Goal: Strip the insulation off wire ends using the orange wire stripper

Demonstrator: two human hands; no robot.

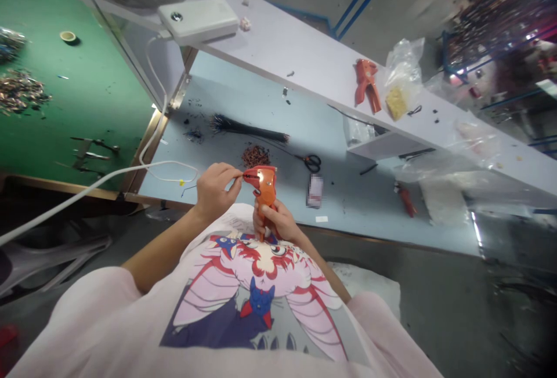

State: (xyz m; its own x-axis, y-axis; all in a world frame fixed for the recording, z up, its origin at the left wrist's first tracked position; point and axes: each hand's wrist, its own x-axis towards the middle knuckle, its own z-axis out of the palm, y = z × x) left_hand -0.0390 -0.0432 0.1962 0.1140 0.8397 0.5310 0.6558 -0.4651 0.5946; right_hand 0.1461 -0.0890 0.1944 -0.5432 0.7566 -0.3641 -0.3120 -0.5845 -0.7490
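My right hand (281,220) is wrapped around the handle of an orange wire stripper (266,182), held upright near my chest with its red jaws facing left. My left hand (217,188) pinches at the mouth of those jaws. Whatever lies between its fingertips is too small to make out. A thin dark wire (188,188) shows just left of that hand. Behind the stripper lies a pile of small copper-coloured pieces (256,156). Farther back, a bundle of black wires (252,128) rests on the blue table mat (243,76).
Black-handled scissors (312,162) and a small blurred packet (314,191) lie to the right. Another orange stripper (368,85) sits on the raised shelf (304,42), as does a white power bank (200,20). Its white cable (108,175) crosses at left. A red-handled tool (407,199) is far right.
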